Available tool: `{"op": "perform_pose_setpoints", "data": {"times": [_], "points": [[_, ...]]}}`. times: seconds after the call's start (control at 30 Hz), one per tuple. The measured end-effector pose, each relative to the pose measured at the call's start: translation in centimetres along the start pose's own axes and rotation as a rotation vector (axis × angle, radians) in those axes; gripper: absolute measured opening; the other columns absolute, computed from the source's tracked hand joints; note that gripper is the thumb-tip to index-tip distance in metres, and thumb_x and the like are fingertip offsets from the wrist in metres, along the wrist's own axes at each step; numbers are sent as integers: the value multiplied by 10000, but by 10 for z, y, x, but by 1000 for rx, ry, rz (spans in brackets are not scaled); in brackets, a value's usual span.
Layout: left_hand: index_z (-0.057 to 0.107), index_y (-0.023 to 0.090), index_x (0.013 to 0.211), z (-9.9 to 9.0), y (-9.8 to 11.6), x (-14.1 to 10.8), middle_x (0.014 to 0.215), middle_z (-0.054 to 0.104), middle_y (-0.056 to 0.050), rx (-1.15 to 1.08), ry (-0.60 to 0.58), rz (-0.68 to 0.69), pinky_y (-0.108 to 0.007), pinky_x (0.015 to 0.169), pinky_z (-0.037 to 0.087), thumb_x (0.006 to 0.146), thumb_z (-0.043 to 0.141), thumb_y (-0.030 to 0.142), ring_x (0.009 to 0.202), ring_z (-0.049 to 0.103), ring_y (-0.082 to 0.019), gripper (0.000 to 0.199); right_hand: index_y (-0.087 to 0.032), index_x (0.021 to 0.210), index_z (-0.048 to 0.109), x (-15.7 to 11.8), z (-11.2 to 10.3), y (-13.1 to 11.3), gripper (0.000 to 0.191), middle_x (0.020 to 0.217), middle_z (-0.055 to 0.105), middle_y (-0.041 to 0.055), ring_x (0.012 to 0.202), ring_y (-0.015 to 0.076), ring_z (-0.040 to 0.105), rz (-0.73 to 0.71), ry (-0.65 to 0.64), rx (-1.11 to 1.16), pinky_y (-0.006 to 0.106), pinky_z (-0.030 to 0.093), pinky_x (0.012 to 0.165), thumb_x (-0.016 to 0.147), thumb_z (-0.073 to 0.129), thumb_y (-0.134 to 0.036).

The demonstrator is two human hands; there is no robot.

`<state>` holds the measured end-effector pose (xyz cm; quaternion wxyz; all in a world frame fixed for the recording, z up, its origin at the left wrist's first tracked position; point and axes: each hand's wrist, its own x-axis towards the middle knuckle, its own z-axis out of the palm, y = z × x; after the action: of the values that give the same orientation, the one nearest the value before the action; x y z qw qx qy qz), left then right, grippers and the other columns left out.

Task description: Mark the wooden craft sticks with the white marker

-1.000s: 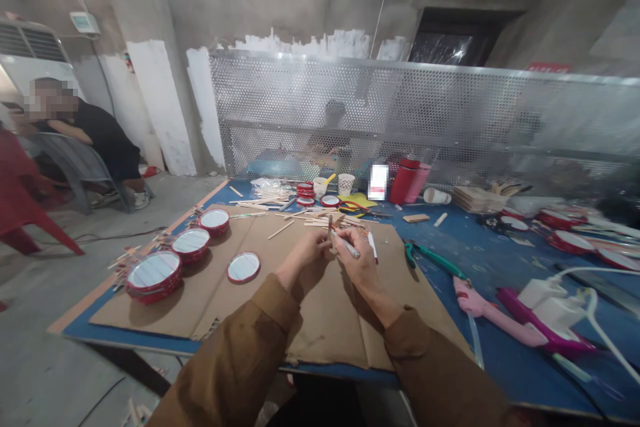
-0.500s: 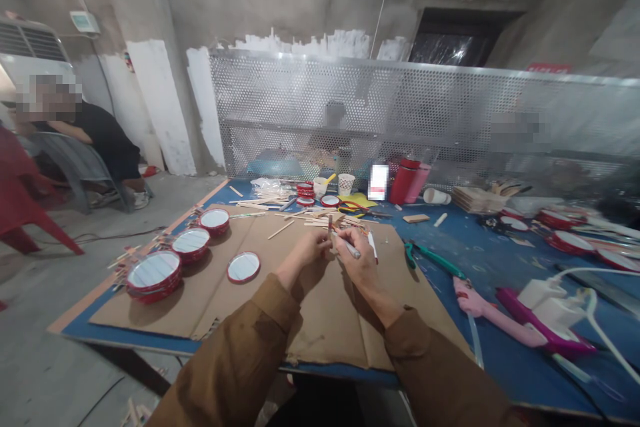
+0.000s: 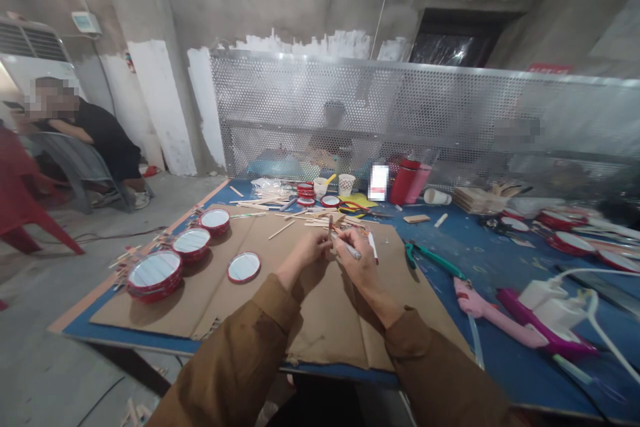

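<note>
My left hand [image 3: 311, 252] is closed, pinching a short thin stick [image 3: 331, 222] that stands upright above the fingertips and looks reddish-brown at the top. Against it works my right hand [image 3: 359, 259], its fingers wrapped round a whitish pen [image 3: 352, 251] whose tip is hidden by the fingers. Both hands meet over a brown cardboard sheet [image 3: 320, 330]. Left of them lies a round red-rimmed disc [image 3: 244, 267] with a pale face. Just beyond the hands are scattered wooden sticks [image 3: 320, 219] and scissors [image 3: 357, 207].
Red round drum-like pieces [image 3: 154, 275] line the cardboard's left side. On the right lie green-handled pliers [image 3: 435, 259], a pink glue gun [image 3: 495, 320] and a purple power strip [image 3: 555, 330] with cables. Paper cups [image 3: 346, 184] and a red bottle [image 3: 404, 181] stand before a perforated metal screen [image 3: 300, 93].
My hands stay in nearly the same place, still holding the stick and the pen. The seated person at the far left has shifted the head slightly.
</note>
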<state>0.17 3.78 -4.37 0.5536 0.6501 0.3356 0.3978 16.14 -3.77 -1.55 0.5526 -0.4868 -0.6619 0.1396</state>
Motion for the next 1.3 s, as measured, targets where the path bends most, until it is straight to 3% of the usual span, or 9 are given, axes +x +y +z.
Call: {"op": "perform_pose_setpoints", "data": {"times": [0.23, 0.6, 0.83, 1.07, 1.3], "points": [[692, 172, 743, 1, 5, -2, 635, 613, -20, 95, 15, -21, -279, 632, 401, 825, 847, 315, 612, 516, -144, 226, -278, 861, 662, -1, 0, 5, 232, 804, 737, 26, 777, 235, 652, 6, -10, -39, 361, 522, 759, 950, 624, -489], [703, 176, 743, 6, 17, -7, 619, 589, -5, -18, 30, 16, -266, 626, 423, 778, 918, 359, 633, 525, -144, 285, -276, 854, 637, 0, 1, -4, 246, 825, 730, 30, 774, 229, 664, 20, -25, 13, 356, 532, 750, 951, 592, -498], [694, 187, 735, 6, 11, -5, 586, 554, 12, -21, 21, 5, -257, 588, 372, 780, 912, 412, 594, 479, -131, 317, -279, 832, 624, 1, 2, 0, 208, 808, 713, 25, 757, 227, 644, 7, -33, -2, 358, 522, 740, 913, 595, -469], [705, 178, 756, 2, 2, -1, 636, 619, -19, 65, 31, -23, -277, 621, 401, 813, 880, 356, 618, 531, -150, 256, -282, 838, 632, 0, 1, -2, 227, 828, 720, 36, 801, 242, 652, 1, -4, -17, 376, 527, 784, 940, 587, -479], [697, 177, 751, 3, 9, -4, 629, 616, -12, 20, 15, -16, -276, 618, 396, 802, 884, 334, 612, 518, -142, 249, -278, 849, 633, -1, 1, -3, 246, 826, 714, 33, 797, 243, 650, 16, 1, -18, 377, 524, 783, 952, 593, -499]]}}
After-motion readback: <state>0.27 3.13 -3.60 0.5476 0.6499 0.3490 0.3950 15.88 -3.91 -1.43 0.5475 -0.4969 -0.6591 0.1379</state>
